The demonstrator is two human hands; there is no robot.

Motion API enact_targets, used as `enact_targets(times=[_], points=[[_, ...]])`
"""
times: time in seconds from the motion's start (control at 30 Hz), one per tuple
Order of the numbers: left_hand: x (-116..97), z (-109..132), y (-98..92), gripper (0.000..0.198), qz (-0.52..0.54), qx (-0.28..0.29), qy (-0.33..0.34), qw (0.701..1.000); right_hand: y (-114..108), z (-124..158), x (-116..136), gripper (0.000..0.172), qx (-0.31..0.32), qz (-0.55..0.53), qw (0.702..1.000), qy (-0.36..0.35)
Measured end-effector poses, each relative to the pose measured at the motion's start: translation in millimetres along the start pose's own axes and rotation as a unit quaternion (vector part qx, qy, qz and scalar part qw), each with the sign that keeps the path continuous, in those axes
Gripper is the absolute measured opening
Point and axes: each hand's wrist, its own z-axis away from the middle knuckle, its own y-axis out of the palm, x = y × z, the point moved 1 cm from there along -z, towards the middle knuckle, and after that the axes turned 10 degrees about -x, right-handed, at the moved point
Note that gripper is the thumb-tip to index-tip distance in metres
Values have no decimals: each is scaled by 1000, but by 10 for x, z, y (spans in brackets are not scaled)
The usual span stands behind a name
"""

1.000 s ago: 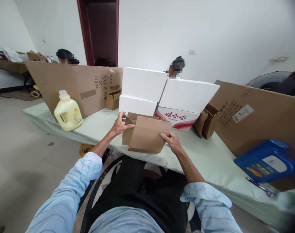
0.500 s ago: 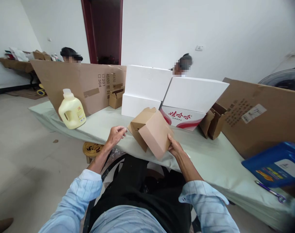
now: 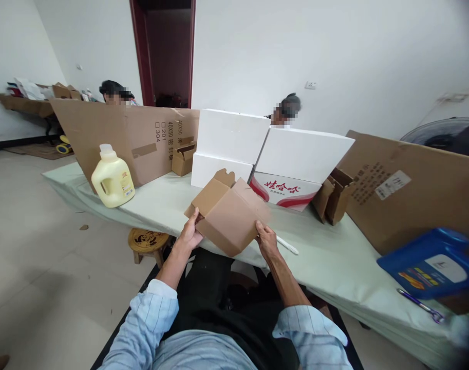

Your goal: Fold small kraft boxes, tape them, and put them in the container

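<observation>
Gripping a tilted box (image 3: 228,218) just over the table (image 3: 157,198) edge, left hand (image 3: 190,235) clasped on its near-left corner, right hand (image 3: 265,240) on its lower right edge. Best to press evenly on the panels and mind the loose tabbed flap.

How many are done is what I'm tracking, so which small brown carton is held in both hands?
The tilted carton at the near table edge, between left hand and right hand; the cartons farther back sit untouched.

"娃哈哈" on carton (image 3: 284,189), "304" on cardboard (image 3: 103,128)
</observation>
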Motion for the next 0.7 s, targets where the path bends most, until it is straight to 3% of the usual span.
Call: enact_targets(times=[0.17, 0.37, 0.57, 0.63, 0.7], points=[[40, -102, -45, 57, -40, -75, 24, 996, -43, -50, 116, 64, -1, 18, 998, -59], [-10, -215, -247, 55, -202, -162, 78, 963, -85, -27, 352, 63, 12, 48, 989, -137], [-312, -258, -467, 46, -365, -118, 171, 907, -25, 119, 495, 59, 24, 76, 976, -201], [-402, -288, -463, 65, -381, -72, 202, 899, 9, 189, 508, 54, 36, 89, 974, -206], [-463, -331, -412, 102, -376, 9, 218, 900, 44, 251, 521, 51, 48, 97, 973, -205]])
